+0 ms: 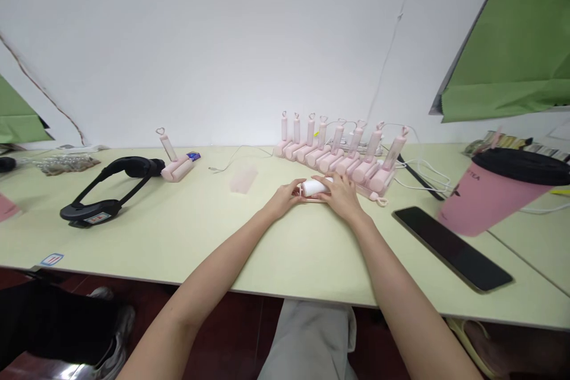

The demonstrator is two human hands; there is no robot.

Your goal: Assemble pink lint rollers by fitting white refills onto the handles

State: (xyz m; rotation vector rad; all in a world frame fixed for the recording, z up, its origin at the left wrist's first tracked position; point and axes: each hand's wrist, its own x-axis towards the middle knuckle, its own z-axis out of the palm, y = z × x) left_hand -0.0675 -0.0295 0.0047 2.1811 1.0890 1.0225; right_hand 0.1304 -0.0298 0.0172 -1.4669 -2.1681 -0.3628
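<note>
A small lint roller with a white paper roll [315, 186] lies between my hands, low over the table. My left hand [287, 198] closes its fingers on the left end, where a pink edge shows. My right hand [344, 195] grips the right end, its fingers over the white roll. Part of the roller's pink body is hidden by my fingers. Just beyond my hands, several pink lint rollers [332, 160] stand in a slanted row with clear handles and heart-shaped loops upright. A translucent pink piece [243, 180] lies flat to the left.
Another pink roller [177, 167] stands left, beside a blue wrapper [193, 156] and a black headband-like device [111, 190]. A black phone [452, 247] and pink cup [490, 196] are at right. White cables [421, 172] run behind. Other people's legs show below the table [178, 243].
</note>
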